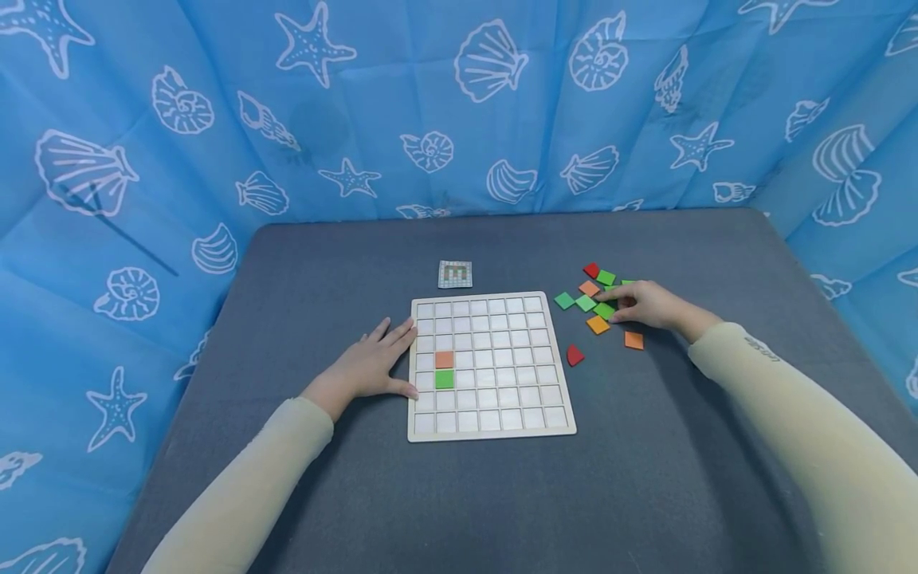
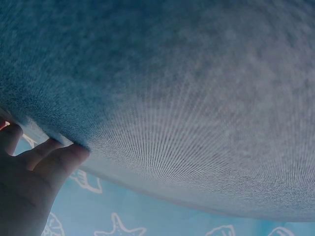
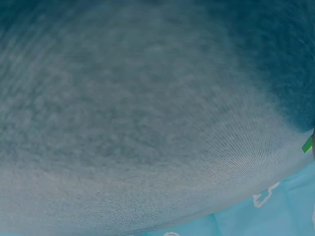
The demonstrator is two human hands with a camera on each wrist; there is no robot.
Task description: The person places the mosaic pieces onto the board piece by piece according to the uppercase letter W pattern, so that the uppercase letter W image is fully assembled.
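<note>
In the head view my left hand (image 1: pixel 371 363) rests at the left edge of a pale square grid board (image 1: pixel 492 437), its fingers spread and touching the rim. An orange square tile (image 1: pixel 445 359) lies in the board, directly above a green square tile (image 1: pixel 445 379). My right hand (image 1: pixel 643 305) reaches over a loose cluster of tiles to the right of the board. Its index finger is extended, and the thumb is apart from it. A green tile (image 1: pixel 604 312) lies between those fingertips; contact is hard to make out. The hand covers part of the cluster.
A small card with a coloured grid pattern (image 1: pixel 455 274) lies behind the board. Around the cluster are a red piece (image 1: pixel 591 270), a yellow-orange tile (image 1: pixel 598 325), an orange tile (image 1: pixel 634 340) and a red rounded piece (image 1: pixel 575 355). A blue shell-print curtain (image 1: pixel 387 96) borders the grey table (image 1: pixel 459 510).
</note>
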